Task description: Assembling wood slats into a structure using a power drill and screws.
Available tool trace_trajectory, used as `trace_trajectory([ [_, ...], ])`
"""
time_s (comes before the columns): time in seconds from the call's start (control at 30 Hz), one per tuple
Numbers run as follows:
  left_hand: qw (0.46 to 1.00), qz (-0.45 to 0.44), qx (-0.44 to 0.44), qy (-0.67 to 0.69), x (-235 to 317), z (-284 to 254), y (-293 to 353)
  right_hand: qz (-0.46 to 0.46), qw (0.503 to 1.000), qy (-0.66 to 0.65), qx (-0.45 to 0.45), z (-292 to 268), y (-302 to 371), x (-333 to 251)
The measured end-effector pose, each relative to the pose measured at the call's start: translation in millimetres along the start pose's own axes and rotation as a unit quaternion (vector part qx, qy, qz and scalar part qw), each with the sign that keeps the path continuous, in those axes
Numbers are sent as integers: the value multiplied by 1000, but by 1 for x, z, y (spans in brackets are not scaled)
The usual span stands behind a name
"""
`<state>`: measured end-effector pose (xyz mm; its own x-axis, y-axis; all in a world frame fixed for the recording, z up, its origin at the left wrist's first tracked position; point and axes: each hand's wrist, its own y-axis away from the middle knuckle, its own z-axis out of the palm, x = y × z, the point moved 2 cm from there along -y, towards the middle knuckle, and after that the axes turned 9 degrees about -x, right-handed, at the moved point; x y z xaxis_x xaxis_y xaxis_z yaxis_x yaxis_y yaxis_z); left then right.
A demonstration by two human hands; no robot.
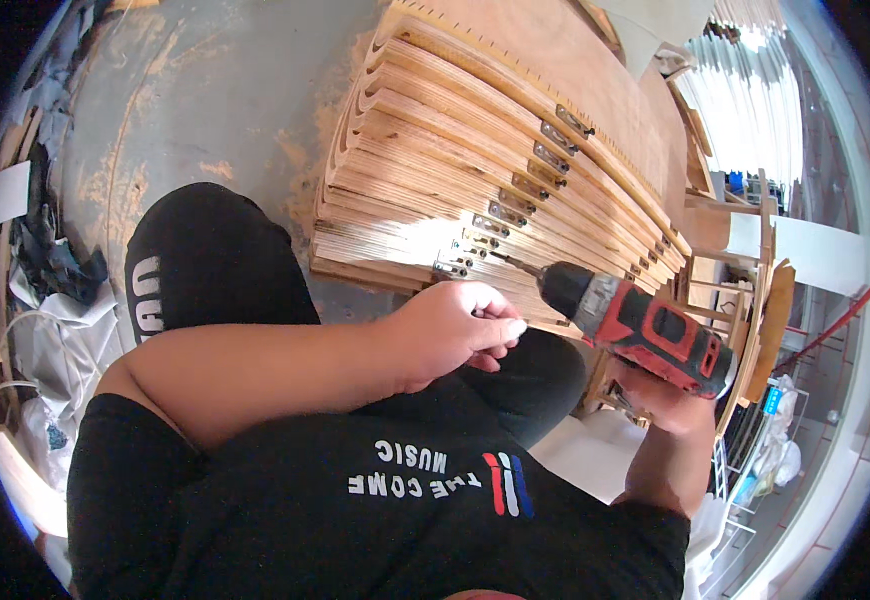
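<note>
I have the drill [645, 335] gripped in my right hand [667, 397], its bit [520, 264] angled at the near end of a row of metal plates [507, 213].
Near me, my left hand [455, 328] is curled narrow, thumb against fingers; I cannot tell whether it pinches something small. It hides part of the stack's near edge, and my right knee [552, 378] crowds in below. Just beyond lie the stacked wooden panels [425, 165], plates along their edges. I judge the far plates to be in place; the nearest sit in glare, so whether they are fastened I can't tell. Left of the stack spreads dusty grey floor [245, 90]; to the right stands a curved board [770, 330], with white sheets [750, 110] farther off.
</note>
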<state>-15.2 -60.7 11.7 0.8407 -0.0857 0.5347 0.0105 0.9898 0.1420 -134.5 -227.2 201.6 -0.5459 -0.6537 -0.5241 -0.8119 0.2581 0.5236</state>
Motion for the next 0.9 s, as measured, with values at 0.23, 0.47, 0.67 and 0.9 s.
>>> trace_trajectory([
  [0.23, 995, -41, 90, -2, -9, -14, -6, -54, 998, 23, 4, 6, -31, -14],
  [0.47, 995, -9, 90, 34, -4, -14, -4, -18, 1000, -15, 2, 7, -41, -13],
  [0.67, 995, 6, 95, 41, -5, -15, -5, -14, 1000, -6, -8, 5, -48, -29],
  [0.9, 993, 19, 105, 47, -8, -16, -8, -65, 990, 105, -68, -9, -60, -42],
])
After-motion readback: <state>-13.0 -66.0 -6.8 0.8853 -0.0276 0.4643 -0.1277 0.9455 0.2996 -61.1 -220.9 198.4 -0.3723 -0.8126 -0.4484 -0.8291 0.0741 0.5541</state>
